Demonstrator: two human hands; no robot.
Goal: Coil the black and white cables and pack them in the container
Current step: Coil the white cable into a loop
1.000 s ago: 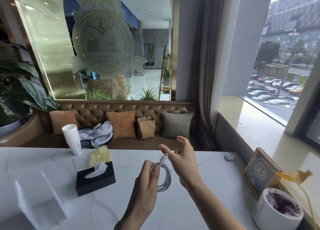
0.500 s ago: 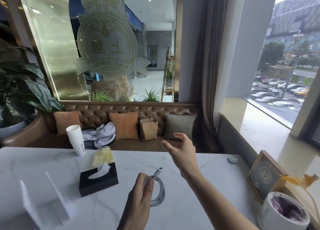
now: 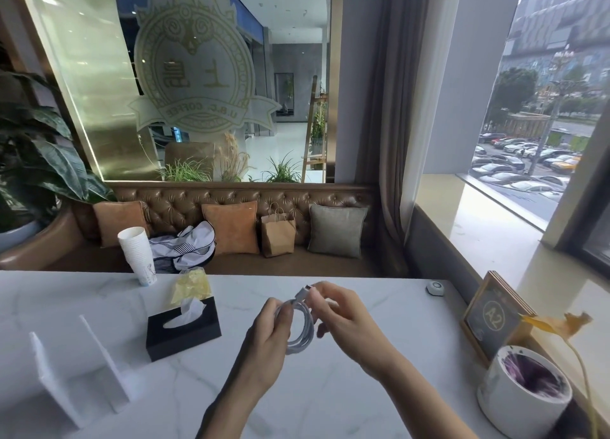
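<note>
Upright, white cable (image 3: 301, 331) coil between left hand (image 3: 269, 343) and right hand (image 3: 343, 316), plug up-left.

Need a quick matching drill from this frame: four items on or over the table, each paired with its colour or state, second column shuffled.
Items:
1. white cable
2. tissue box
3. paper cups
4. table sign

States:
a. stacked, at the far table edge
b. marked A2, wooden frame
c. coiled, held in both hands
d. black, tissue sticking out

Pairs: 1-c, 2-d, 3-a, 4-b
</note>
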